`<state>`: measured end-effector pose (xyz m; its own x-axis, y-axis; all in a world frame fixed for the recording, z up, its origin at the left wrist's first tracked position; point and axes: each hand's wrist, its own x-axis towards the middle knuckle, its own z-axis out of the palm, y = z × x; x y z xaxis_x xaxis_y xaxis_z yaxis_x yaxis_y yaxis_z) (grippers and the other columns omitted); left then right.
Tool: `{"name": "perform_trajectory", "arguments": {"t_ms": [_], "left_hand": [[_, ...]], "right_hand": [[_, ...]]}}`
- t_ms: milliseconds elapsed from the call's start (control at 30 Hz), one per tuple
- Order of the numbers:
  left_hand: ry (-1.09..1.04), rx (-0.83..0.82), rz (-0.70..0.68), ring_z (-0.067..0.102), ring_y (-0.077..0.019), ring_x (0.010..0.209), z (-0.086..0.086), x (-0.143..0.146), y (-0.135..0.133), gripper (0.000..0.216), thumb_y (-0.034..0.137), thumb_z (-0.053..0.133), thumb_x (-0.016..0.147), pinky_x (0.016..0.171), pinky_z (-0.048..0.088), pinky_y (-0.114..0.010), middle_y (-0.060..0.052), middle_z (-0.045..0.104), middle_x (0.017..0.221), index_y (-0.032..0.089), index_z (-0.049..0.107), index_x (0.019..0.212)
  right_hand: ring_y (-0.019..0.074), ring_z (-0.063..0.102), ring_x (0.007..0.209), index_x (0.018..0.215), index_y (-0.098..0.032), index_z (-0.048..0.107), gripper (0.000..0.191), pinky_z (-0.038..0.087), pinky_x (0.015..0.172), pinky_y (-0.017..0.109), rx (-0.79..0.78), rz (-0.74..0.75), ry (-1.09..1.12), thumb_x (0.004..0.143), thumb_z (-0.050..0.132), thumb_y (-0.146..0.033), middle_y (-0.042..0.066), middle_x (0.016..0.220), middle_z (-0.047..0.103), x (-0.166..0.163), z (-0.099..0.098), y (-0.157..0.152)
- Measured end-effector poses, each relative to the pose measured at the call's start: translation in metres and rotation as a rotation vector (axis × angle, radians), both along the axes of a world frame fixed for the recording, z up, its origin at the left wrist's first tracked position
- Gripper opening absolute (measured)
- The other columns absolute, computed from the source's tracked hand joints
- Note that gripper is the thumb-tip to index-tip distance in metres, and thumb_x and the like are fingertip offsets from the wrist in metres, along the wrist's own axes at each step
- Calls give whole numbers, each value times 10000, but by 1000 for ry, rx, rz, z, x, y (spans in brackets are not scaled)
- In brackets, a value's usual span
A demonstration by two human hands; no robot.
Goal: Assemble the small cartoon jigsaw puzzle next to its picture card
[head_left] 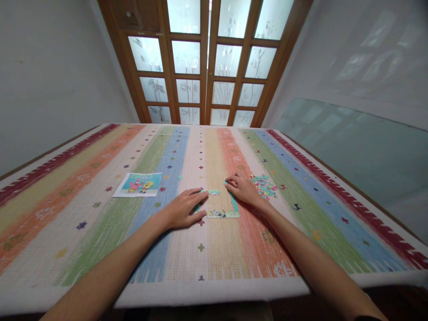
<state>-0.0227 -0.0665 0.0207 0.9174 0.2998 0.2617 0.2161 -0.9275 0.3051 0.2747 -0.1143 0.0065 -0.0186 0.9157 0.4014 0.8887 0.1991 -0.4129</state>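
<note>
A partly joined jigsaw puzzle (pixel 219 214) lies on the striped cloth, with bottom and side borders in place and a short strip along the top left. My left hand (pixel 183 208) rests over its left border, fingers stretched out and apart, hiding much of that side. At the top right corner, my right hand (pixel 244 187) pinches a small teal puzzle piece (pixel 224 182) between thumb and fingers. Just right of that hand is a pile of loose puzzle pieces (pixel 264 186), mostly teal with pink and yellow bits.
A printed cartoon picture (pixel 137 184) lies flat to the left. One stray teal piece (pixel 179 178) sits above my left hand. The striped tablecloth (pixel 197 258) covers the table. Wooden doors with glass panes (pixel 207 62) stand beyond, and a glass sheet (pixel 361 151) leans at the right wall.
</note>
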Motion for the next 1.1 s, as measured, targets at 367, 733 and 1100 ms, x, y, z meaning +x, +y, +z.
{"name": "perform_trajectory", "arguments": {"t_ms": [367,733,1100], "left_hand": [[-16,-26,-9,456,-344,1432,0,1,1,515,427,519,1014,1150,435,-540,-137,618,1427,193,470,1470],[-86,-111,21,546,-323,1342,1,0,0,665,424,554,981,1135,442,-512,-167,556,1479,196,332,1565],[-269,-106,297,563,-278,1318,7,-10,22,471,248,415,1010,1135,425,-488,-154,601,1424,173,435,1474]], "right_hand": [[257,584,980,932,-185,736,98,451,890,396,-48,40,7,865,664,-180,87,975,662,-3,3,0],[239,580,910,911,-180,695,54,436,856,368,-62,113,2,878,653,-181,66,889,664,-10,9,-6],[254,594,922,913,-193,686,57,447,858,384,-38,123,2,888,635,-187,77,906,674,-12,8,-8]]}}
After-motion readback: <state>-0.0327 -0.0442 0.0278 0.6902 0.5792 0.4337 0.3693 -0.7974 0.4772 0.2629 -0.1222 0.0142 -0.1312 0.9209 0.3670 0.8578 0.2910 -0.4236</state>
